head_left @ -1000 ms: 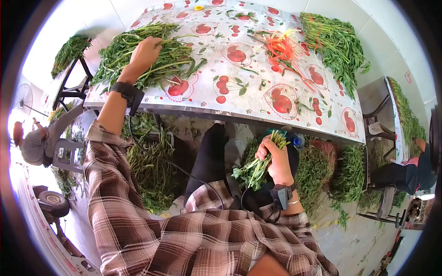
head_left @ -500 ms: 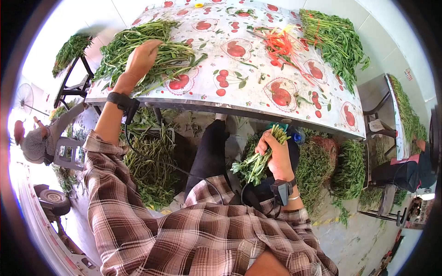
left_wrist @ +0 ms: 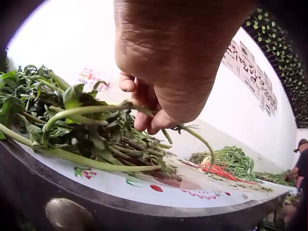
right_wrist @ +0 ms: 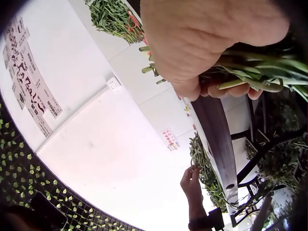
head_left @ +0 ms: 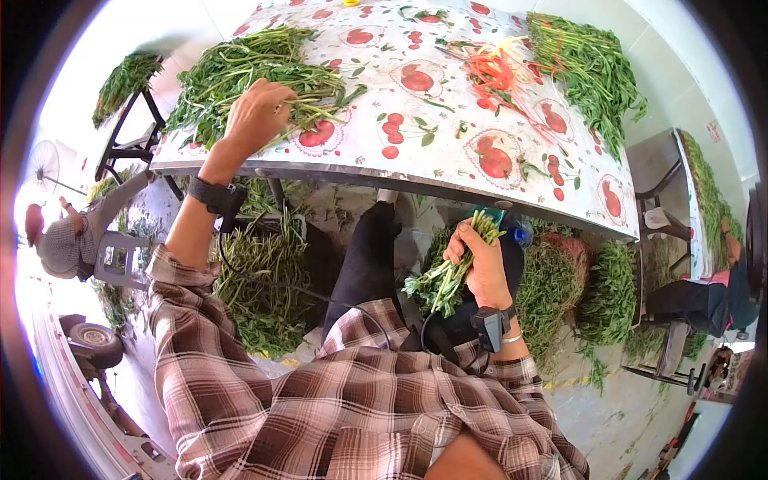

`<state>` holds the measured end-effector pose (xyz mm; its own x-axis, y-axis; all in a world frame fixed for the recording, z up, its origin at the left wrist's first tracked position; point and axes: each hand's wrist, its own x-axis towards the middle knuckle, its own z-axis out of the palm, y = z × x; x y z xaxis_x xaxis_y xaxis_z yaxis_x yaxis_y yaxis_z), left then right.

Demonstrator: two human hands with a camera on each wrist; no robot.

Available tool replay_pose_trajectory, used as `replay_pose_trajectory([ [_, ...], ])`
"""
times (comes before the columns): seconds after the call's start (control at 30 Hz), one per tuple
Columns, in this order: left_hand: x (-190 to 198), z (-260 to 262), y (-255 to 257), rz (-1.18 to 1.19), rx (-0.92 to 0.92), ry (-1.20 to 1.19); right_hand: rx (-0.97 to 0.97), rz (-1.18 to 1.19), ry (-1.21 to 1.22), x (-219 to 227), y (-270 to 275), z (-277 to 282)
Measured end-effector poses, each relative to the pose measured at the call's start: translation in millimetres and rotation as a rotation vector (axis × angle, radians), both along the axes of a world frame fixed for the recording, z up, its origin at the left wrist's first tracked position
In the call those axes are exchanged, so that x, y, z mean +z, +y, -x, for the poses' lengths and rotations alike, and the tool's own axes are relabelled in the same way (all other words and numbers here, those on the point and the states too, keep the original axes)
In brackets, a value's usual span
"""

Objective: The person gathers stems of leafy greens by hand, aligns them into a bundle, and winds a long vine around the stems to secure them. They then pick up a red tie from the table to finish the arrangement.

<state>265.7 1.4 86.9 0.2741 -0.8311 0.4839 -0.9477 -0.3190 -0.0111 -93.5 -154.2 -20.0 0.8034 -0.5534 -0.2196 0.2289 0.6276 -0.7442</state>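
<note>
Worktop (head_left: 416, 172): fruit-printed, with a pile of leafy greens (head_left: 240, 64) at its left end.
Stem (left_wrist: 91, 110): at the pile's edge, pinched between the thumb and fingers of the left hand (head_left: 258, 116); probably light and bendy, best held midway.
Bunch (head_left: 444, 288): in front of the worktop's near edge, clamped in the curled fingers of the right hand (head_left: 486, 276); likely light, leaves easily bruised, stalks the safer hold.
Beyond: red strips (head_left: 490, 74) and another heap of greens (head_left: 588, 72) toward the right end.

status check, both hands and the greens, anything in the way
Left hand pinches a stem by the leafy pile. Right hand grips a bunch of greens. Nothing visibly blocking either hand.
</note>
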Motion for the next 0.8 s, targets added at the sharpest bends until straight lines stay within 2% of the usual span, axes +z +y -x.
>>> replay_pose_trajectory([
  [0.27, -3.9, 16.6, -19.4, -0.033, -0.126, 0.06, -0.002, 0.001, 0.011, 1.5, -0.8, 1.4],
  [0.5, -9.1, 20.1, -20.9, -0.026, -0.134, 0.108, 0.006, 0.021, 0.019, 1.8, -0.3, -0.5],
  [0.57, -10.4, 7.3, -17.6, -0.004, -0.145, -0.043, 0.004, 0.045, 0.029, 2.4, -0.5, 0.0],
  [0.73, -19.2, -1.8, -18.9, -0.107, -0.052, 0.156, 0.001, 0.055, 0.032, 1.3, -1.9, 0.2],
  [0.8, -23.0, -2.6, -20.6, -0.3, 0.022, 0.177, 0.01, 0.059, 0.032, 2.0, -1.6, -0.2],
])
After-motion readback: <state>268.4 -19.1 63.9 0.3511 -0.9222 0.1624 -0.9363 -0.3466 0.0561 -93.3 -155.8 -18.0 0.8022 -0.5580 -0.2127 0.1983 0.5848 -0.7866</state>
